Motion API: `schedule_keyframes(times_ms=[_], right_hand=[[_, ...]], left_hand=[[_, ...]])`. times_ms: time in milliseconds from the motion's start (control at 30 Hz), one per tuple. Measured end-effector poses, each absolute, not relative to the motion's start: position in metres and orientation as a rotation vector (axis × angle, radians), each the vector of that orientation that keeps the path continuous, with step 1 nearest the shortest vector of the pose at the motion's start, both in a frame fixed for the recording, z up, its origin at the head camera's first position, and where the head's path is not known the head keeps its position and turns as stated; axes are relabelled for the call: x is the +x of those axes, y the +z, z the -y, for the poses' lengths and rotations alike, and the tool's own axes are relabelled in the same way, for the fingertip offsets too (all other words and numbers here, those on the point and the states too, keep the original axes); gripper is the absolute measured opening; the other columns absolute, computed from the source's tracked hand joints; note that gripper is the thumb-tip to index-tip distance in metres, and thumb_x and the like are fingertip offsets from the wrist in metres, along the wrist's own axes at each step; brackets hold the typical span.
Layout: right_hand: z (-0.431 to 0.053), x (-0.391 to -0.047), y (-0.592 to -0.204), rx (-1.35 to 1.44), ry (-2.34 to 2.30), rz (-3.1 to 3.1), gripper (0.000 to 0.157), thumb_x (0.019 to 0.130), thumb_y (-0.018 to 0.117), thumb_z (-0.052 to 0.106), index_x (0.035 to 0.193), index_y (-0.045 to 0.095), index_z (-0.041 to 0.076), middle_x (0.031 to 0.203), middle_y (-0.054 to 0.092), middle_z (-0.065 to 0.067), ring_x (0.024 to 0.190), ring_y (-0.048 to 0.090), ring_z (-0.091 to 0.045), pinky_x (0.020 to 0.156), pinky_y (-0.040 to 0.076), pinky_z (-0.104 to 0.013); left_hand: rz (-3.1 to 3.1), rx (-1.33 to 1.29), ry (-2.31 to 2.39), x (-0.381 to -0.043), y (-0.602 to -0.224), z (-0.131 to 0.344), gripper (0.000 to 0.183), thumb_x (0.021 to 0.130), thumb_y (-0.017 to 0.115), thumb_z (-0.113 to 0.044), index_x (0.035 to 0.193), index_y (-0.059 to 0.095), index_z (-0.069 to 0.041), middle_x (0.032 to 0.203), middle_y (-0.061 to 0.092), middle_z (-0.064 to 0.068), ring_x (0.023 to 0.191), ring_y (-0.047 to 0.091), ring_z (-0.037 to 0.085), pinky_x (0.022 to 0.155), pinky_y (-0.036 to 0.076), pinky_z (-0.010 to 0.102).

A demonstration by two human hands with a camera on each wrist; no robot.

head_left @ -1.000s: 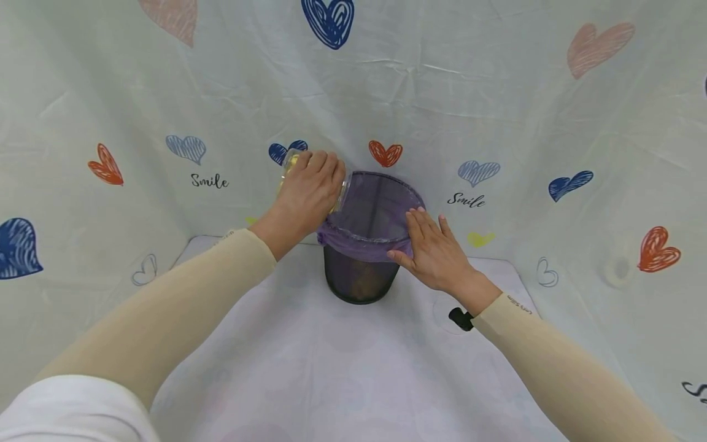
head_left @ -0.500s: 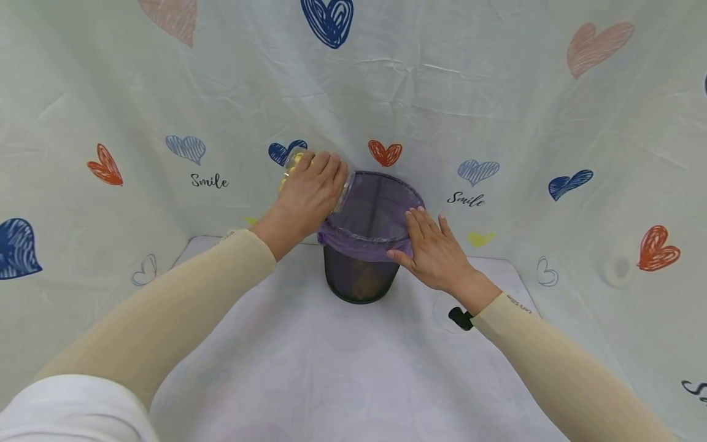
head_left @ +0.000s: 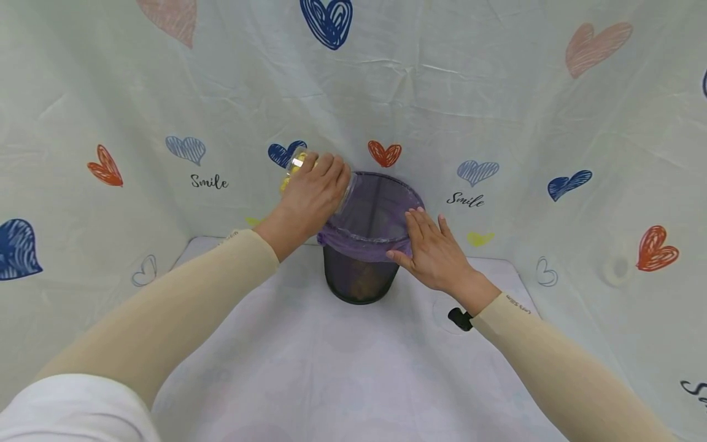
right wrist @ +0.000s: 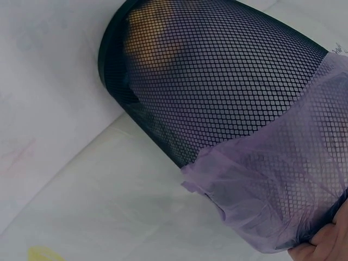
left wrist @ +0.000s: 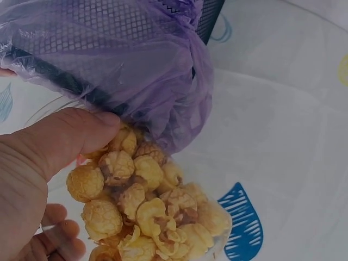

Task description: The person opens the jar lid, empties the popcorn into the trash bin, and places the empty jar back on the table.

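A black mesh wastebasket [head_left: 359, 279], lined with a purple bag [head_left: 359, 242] folded over its rim, stands against the back sheet. My left hand [head_left: 315, 196] grips a clear jar [head_left: 345, 196], which tilts with one end at the basket's left rim. Golden caramel popcorn [left wrist: 147, 212] fills the part of the jar seen in the left wrist view, where my thumb presses its side. On the right side of the lined rim rests my right hand [head_left: 436, 255], its fingers straight. A yellow-orange mass [right wrist: 155, 38] shows through the mesh near the bottom; its detail is blurred.
The white-covered table [head_left: 342, 362] extends in front of the basket. Behind and at both sides hangs a pale sheet [head_left: 442, 104] printed with hearts. A small black object [head_left: 460, 319] lies beside my right wrist.
My left hand and the jar have shifted very slightly to the right, toward the basket's opening. My right hand and the basket stay where they were.
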State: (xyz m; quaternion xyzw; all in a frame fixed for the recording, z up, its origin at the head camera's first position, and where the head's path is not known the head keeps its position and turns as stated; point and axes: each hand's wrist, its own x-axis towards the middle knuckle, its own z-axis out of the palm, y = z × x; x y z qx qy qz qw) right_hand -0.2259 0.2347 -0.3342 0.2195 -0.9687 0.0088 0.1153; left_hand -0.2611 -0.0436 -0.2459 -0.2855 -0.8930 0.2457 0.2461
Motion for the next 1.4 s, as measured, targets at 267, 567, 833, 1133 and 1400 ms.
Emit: schedule_keyframes(times_ms=[267,567,833,1133,1400], right_hand=[[-0.234,-0.225,-0.334,0.641,0.027,2.839,0.097,0.104,0.05,0.064,0.163,0.023,-0.008,0.172,0.025,-0.025,0.162,0.018,-0.04,0.128,0.012,-0.068],[-0.234,-0.225,-0.333,0.639,0.031,2.843,0.097,0.104,0.05,0.065,0.163,0.023,-0.008,0.172,0.024,-0.025,0.162,0.017,-0.039,0.128,0.011,-0.067],[-0.235,-0.226,-0.334,0.639,0.021,2.84,0.097,0.105,0.049,0.064,0.163,0.022,-0.008,0.172,0.024,-0.025,0.162,0.017,-0.04,0.128,0.012,-0.068],[-0.235,-0.226,-0.334,0.644,0.02,2.836,0.097,0.104,0.049,0.065,0.163,0.023,-0.008,0.172,0.024,-0.025,0.162,0.018,-0.039,0.128,0.012,-0.068],[-0.234,-0.226,-0.334,0.636,0.017,2.839,0.097,0.104,0.049,0.065,0.164,0.023,-0.008,0.172,0.025,-0.025,0.162,0.018,-0.039,0.128,0.012,-0.067]], left_hand=[[2.423,-0.772,0.696,-0.261,-0.247,0.041,0.067,0.099,0.068,-0.02,0.157,0.039,0.001,0.154,0.047,0.019,0.139,0.042,0.037,0.122,0.035,0.05],[2.471,-0.778,0.785,-0.261,-0.244,0.036,0.075,0.1,0.069,-0.025,0.16,0.033,0.001,0.158,0.042,0.019,0.144,0.038,0.038,0.124,0.031,0.051],[2.48,-0.79,0.838,-0.261,-0.244,0.032,0.078,0.1,0.069,-0.028,0.162,0.03,0.0,0.161,0.038,0.019,0.148,0.034,0.037,0.127,0.027,0.052],[2.486,-0.793,0.845,-0.26,-0.244,0.032,0.084,0.098,0.072,-0.029,0.164,0.029,-0.002,0.163,0.037,0.018,0.15,0.032,0.037,0.128,0.026,0.053],[2.461,-0.782,0.825,-0.26,-0.245,0.032,0.076,0.1,0.07,-0.028,0.161,0.033,-0.002,0.161,0.04,0.017,0.147,0.035,0.036,0.126,0.026,0.053]])
